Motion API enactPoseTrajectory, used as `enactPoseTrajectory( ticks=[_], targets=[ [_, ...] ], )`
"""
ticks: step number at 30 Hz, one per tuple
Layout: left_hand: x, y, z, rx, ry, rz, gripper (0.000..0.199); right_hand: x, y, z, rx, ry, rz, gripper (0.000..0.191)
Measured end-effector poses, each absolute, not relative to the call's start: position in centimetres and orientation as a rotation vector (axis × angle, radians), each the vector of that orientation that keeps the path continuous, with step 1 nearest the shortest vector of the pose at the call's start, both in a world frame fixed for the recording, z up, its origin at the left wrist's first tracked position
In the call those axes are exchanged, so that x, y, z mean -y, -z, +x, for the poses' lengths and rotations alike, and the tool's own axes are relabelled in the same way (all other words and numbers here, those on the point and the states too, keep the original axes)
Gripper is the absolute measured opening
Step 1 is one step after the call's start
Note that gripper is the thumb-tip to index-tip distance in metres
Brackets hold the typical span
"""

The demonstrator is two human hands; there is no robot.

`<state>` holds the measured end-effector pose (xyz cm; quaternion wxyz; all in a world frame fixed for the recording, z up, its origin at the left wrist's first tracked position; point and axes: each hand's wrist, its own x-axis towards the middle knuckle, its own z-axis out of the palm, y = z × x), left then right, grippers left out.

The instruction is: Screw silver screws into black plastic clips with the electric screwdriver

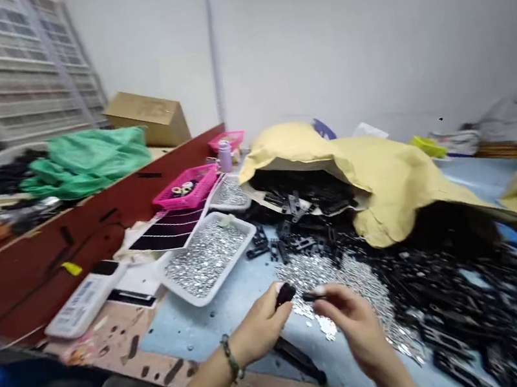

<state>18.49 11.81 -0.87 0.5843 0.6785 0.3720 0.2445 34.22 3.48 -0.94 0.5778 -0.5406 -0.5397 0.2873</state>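
Observation:
Over the blue work surface (229, 319), my left hand (262, 324), with a beaded bracelet on its wrist, pinches a small black part (285, 294). Close by on the right, my right hand (349, 313) has its fingers closed on a slim dark piece (310, 296), its tip near the left one. Below the hands lies a long black tool-like object (301, 362). Loose silver discs (317, 269) are spread just beyond my hands, and a heap of black parts (493, 313) lies to the right.
A white tray (205, 261) of silver pieces stands left of centre. Behind are pink baskets (189, 188) and yellow paper sacks (382, 167) spilling black parts. A white device (86, 299) rests at the left beside a red-brown board (97, 225).

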Motion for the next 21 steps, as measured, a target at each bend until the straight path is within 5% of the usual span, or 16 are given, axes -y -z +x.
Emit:
enactPoseTrajectory(
  ticks=[17,21],
  targets=[
    [-12.1,0.4,18.1,-0.872,-0.516,2.515,0.025,-5.3,2.7,34.1,1.229,-0.777,-1.436,0.029],
    [-13.6,1.0,17.2,-0.958,-0.444,2.369,0.021,-4.3,5.0,34.6,1.536,-0.378,-1.664,0.023]
  ],
)
